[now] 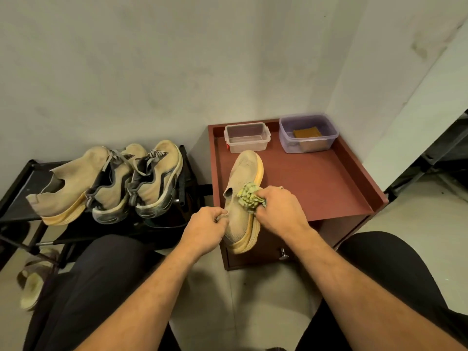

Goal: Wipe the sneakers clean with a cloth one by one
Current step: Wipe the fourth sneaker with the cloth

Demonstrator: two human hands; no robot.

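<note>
Left hand [206,230] grips sneaker [243,198], right hand [278,210] clamps cloth [249,197] — tubs [247,136] behind.

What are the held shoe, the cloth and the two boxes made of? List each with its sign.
Shoe: tan knit fabric, matte weave; yellowish foam-like sole.
Cloth: soft, nubby green-yellow textile, probably microfibre.
Boxes: see-through plastic, slightly glossy.
</note>
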